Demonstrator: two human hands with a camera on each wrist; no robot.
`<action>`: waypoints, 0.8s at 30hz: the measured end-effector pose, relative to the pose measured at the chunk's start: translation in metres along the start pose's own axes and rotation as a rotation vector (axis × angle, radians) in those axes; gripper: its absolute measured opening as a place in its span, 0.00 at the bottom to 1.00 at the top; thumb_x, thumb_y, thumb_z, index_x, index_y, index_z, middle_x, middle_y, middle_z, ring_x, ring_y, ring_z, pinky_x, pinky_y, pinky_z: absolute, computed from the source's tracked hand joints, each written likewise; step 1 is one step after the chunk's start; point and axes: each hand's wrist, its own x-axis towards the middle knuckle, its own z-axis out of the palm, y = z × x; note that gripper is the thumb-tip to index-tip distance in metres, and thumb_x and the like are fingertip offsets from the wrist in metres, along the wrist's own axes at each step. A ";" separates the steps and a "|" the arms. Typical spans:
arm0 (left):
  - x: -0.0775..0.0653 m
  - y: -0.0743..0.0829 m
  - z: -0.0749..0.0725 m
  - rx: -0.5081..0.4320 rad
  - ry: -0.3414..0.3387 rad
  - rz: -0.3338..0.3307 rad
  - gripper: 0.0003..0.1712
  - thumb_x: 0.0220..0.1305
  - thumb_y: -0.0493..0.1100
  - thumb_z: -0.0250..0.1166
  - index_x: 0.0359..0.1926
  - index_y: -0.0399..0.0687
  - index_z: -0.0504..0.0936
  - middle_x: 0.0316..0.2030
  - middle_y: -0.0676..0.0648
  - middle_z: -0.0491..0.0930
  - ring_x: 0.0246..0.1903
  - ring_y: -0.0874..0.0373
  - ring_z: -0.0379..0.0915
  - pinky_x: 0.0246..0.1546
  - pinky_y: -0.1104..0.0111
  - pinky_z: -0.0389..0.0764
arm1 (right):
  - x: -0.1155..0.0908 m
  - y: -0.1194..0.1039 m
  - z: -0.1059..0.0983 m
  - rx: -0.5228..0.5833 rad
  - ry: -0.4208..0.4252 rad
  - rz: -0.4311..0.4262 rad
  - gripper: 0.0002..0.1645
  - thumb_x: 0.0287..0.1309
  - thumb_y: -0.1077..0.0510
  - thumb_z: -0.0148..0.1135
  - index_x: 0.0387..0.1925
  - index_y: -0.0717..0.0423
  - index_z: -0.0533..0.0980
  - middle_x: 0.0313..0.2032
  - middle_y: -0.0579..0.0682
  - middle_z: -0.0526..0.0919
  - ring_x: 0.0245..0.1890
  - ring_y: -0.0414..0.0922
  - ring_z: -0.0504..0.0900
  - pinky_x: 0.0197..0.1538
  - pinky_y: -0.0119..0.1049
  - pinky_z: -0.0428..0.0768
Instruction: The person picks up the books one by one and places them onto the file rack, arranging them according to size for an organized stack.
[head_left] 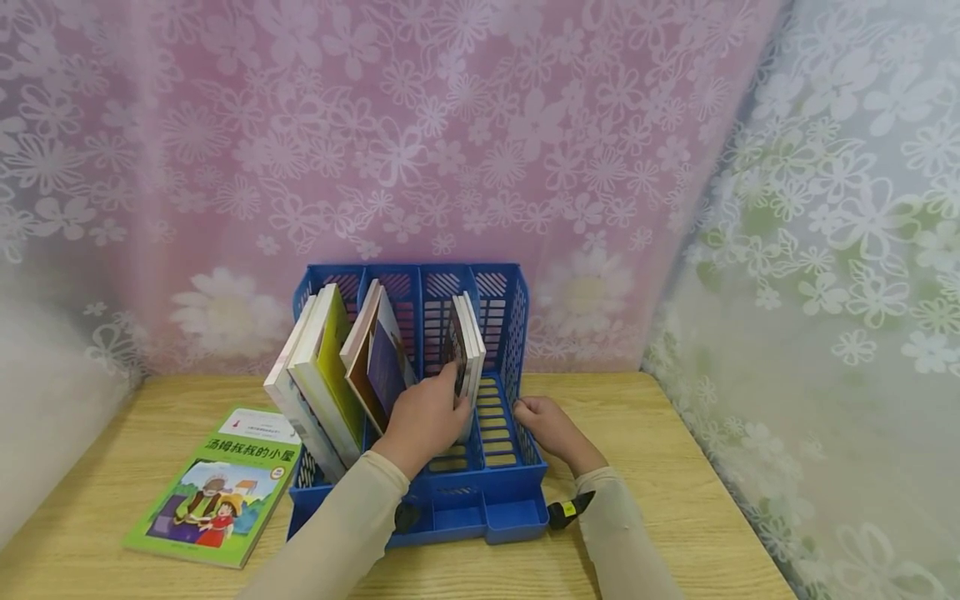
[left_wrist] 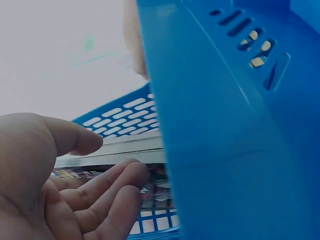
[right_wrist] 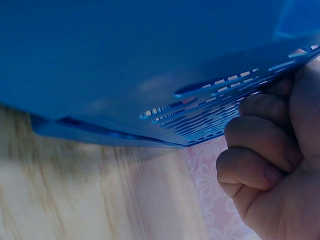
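Observation:
A blue slotted desk file rack (head_left: 514, 479) with several upright compartments stands on the table. My left hand (head_left: 426, 421) reaches into it at a few thin books (head_left: 471, 342) that lean right. Its fingers lie along their dark cover and the thumb is on the other side; in the left wrist view the thumb (left_wrist: 80, 140) is over the pale page edges. Curled fingers of my right hand (head_left: 557, 432) hold the rack's right side wall; in the right wrist view these fingers (right_wrist: 257, 135) are bent close against the slotted wall, the thumb partly hidden.
Thicker books (head_left: 303, 367) and more books (head_left: 386, 358) lean in the left compartments. A green picture book (head_left: 217, 487) lies flat left of the rack. By its front right corner is a black item with a yellow label (head_left: 570, 509). Flowered curtains (head_left: 420, 150) hang behind.

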 end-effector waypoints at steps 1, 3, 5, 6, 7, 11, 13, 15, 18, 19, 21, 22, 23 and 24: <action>-0.002 0.000 -0.001 -0.004 0.002 0.002 0.32 0.74 0.45 0.60 0.74 0.40 0.69 0.16 0.54 0.72 0.12 0.59 0.64 0.15 0.66 0.65 | 0.000 0.001 0.000 0.001 0.001 -0.001 0.25 0.75 0.54 0.48 0.18 0.52 0.63 0.16 0.43 0.59 0.17 0.42 0.55 0.25 0.35 0.59; -0.007 0.000 -0.004 -0.011 0.007 0.008 0.30 0.74 0.46 0.60 0.73 0.41 0.70 0.15 0.55 0.70 0.11 0.60 0.62 0.14 0.67 0.64 | 0.000 0.000 0.000 0.007 0.001 0.000 0.25 0.76 0.53 0.48 0.18 0.52 0.63 0.16 0.43 0.59 0.17 0.42 0.56 0.25 0.35 0.59; -0.015 0.000 -0.008 -0.018 0.017 0.018 0.28 0.74 0.45 0.60 0.71 0.42 0.73 0.16 0.55 0.71 0.11 0.60 0.61 0.14 0.67 0.63 | -0.001 0.000 0.000 0.010 0.003 0.001 0.25 0.76 0.53 0.47 0.18 0.52 0.63 0.16 0.43 0.59 0.17 0.42 0.56 0.25 0.35 0.60; -0.020 0.001 -0.011 -0.023 0.022 0.023 0.26 0.74 0.45 0.61 0.69 0.42 0.74 0.18 0.55 0.74 0.11 0.61 0.62 0.15 0.67 0.65 | -0.001 0.000 0.000 0.012 0.003 0.000 0.25 0.76 0.53 0.47 0.18 0.52 0.63 0.16 0.43 0.59 0.17 0.42 0.56 0.25 0.35 0.60; -0.025 0.001 -0.014 -0.034 0.024 0.031 0.25 0.74 0.45 0.61 0.68 0.43 0.76 0.20 0.55 0.76 0.12 0.61 0.63 0.15 0.67 0.66 | -0.001 0.000 0.000 0.014 0.002 0.000 0.25 0.76 0.54 0.47 0.18 0.52 0.63 0.16 0.43 0.59 0.17 0.42 0.56 0.25 0.35 0.60; -0.048 0.001 -0.031 -0.140 -0.034 0.063 0.14 0.75 0.45 0.61 0.56 0.50 0.83 0.32 0.56 0.84 0.19 0.63 0.71 0.22 0.66 0.73 | -0.001 -0.001 0.000 0.014 -0.009 -0.001 0.26 0.76 0.53 0.47 0.18 0.52 0.63 0.16 0.43 0.59 0.17 0.42 0.55 0.25 0.35 0.60; -0.058 -0.001 -0.040 -0.196 -0.088 0.082 0.10 0.76 0.47 0.61 0.51 0.55 0.85 0.35 0.57 0.84 0.22 0.63 0.72 0.25 0.65 0.75 | 0.000 -0.001 -0.001 0.010 -0.007 -0.002 0.26 0.76 0.54 0.47 0.17 0.52 0.62 0.16 0.43 0.59 0.17 0.42 0.55 0.25 0.35 0.59; -0.065 -0.005 -0.049 -0.233 -0.139 0.096 0.08 0.76 0.48 0.61 0.48 0.60 0.86 0.34 0.60 0.83 0.25 0.63 0.73 0.28 0.65 0.76 | 0.000 -0.002 -0.001 0.005 0.001 -0.007 0.26 0.75 0.54 0.48 0.17 0.52 0.62 0.16 0.43 0.59 0.17 0.42 0.55 0.25 0.35 0.59; -0.072 -0.021 -0.062 -0.279 -0.212 0.121 0.08 0.77 0.49 0.61 0.48 0.60 0.86 0.30 0.60 0.82 0.26 0.61 0.75 0.29 0.64 0.77 | 0.001 -0.002 -0.002 0.004 0.012 -0.008 0.26 0.75 0.54 0.48 0.17 0.52 0.62 0.16 0.43 0.59 0.17 0.42 0.55 0.24 0.35 0.59; -0.075 -0.028 -0.066 -0.300 -0.244 0.132 0.08 0.77 0.49 0.60 0.48 0.58 0.85 0.30 0.59 0.82 0.27 0.60 0.77 0.30 0.65 0.77 | 0.001 -0.002 -0.002 0.005 0.011 -0.005 0.26 0.75 0.54 0.48 0.17 0.52 0.62 0.16 0.43 0.59 0.17 0.42 0.55 0.24 0.35 0.59; -0.078 -0.047 -0.075 -0.338 -0.330 0.146 0.10 0.78 0.48 0.59 0.48 0.54 0.85 0.29 0.57 0.82 0.28 0.57 0.79 0.30 0.65 0.77 | 0.000 -0.001 -0.002 0.011 0.003 -0.001 0.26 0.75 0.53 0.48 0.17 0.52 0.62 0.16 0.43 0.59 0.17 0.42 0.55 0.24 0.35 0.59; -0.080 -0.056 -0.081 -0.353 -0.376 0.148 0.10 0.78 0.46 0.58 0.48 0.52 0.85 0.28 0.56 0.83 0.28 0.56 0.79 0.29 0.66 0.76 | 0.000 0.000 -0.002 0.013 0.000 0.002 0.26 0.76 0.53 0.48 0.17 0.52 0.62 0.16 0.43 0.59 0.17 0.42 0.55 0.25 0.35 0.59; -0.082 -0.066 -0.086 -0.356 -0.419 0.148 0.11 0.79 0.45 0.57 0.47 0.51 0.85 0.28 0.55 0.82 0.29 0.55 0.79 0.28 0.66 0.76 | 0.000 0.000 -0.002 0.015 -0.002 0.004 0.26 0.76 0.53 0.47 0.17 0.52 0.62 0.16 0.43 0.59 0.17 0.42 0.55 0.25 0.35 0.59; -0.084 -0.075 -0.092 -0.351 -0.458 0.138 0.11 0.79 0.44 0.56 0.46 0.50 0.85 0.28 0.54 0.82 0.29 0.53 0.79 0.27 0.66 0.75 | -0.001 0.001 -0.002 0.016 -0.001 0.005 0.26 0.76 0.53 0.47 0.17 0.52 0.62 0.16 0.43 0.59 0.17 0.42 0.55 0.25 0.35 0.59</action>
